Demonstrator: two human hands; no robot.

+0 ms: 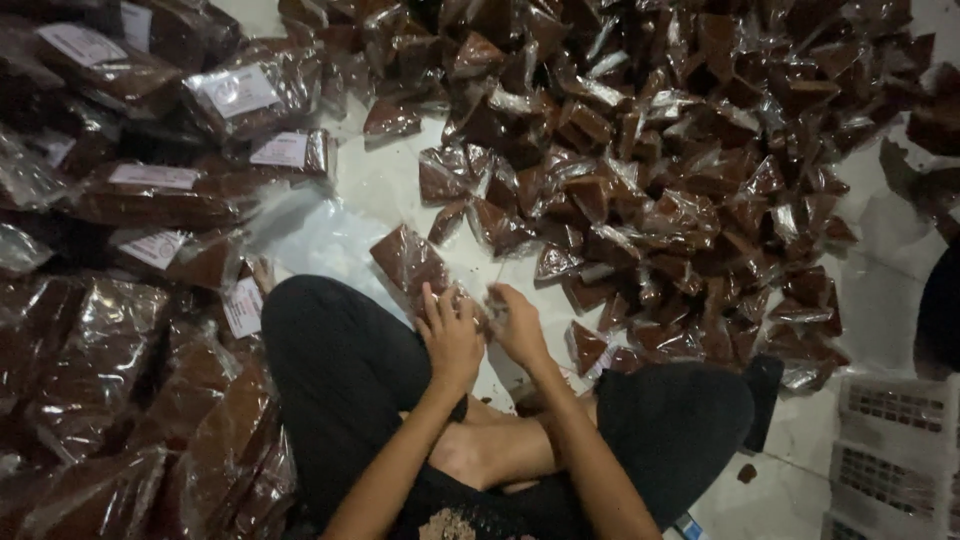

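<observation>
From the head camera, the left hand (450, 335) and right hand (518, 325) meet just in front of the person's crossed legs, fingers curled in around a small clear packet (482, 303) that lies between them. Most of it is hidden by the hands, so I cannot tell its contents or how tightly either hand pinches it. Just beyond the left hand lies a clear plastic pouch (408, 258) filled with dark reddish-brown material, flat on the floor. A wide heap of small brown packets (680, 170) spreads over the white floor (340, 215) ahead and to the right. On the left, larger bagged bundles (150, 190) with white labels are stacked. A white plastic crate (895, 450) stands at the lower right.
</observation>
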